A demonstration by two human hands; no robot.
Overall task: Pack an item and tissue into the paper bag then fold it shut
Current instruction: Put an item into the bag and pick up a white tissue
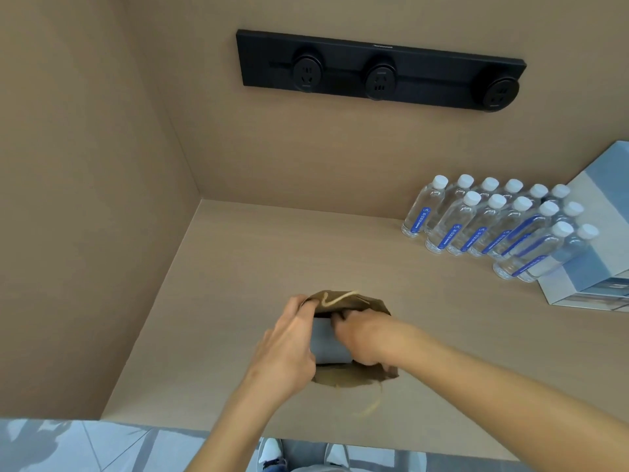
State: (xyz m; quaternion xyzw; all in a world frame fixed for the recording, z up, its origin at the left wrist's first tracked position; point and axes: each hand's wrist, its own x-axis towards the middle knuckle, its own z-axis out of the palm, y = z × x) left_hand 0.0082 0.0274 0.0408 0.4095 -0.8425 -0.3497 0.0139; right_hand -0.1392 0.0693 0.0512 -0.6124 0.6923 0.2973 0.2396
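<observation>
A brown paper bag (354, 303) with twine handles stands open on the wooden counter (238, 267). A grey box-like item (328, 344) sits in its mouth, partly inside. My left hand (284, 349) grips the bag's left rim, thumb near the far edge. My right hand (362, 335) lies over the item's right side with its fingertips curled into the bag opening. One twine handle (371, 405) hangs loose toward me below the bag. I see no tissue; the bag's inside is mostly hidden by the item and my hands.
Several clear water bottles (490, 226) with white caps stand in rows at the back right. A blue-and-white box (599, 267) lies beside them at the right edge. A black socket strip (381, 71) is on the back wall. A side wall closes the left.
</observation>
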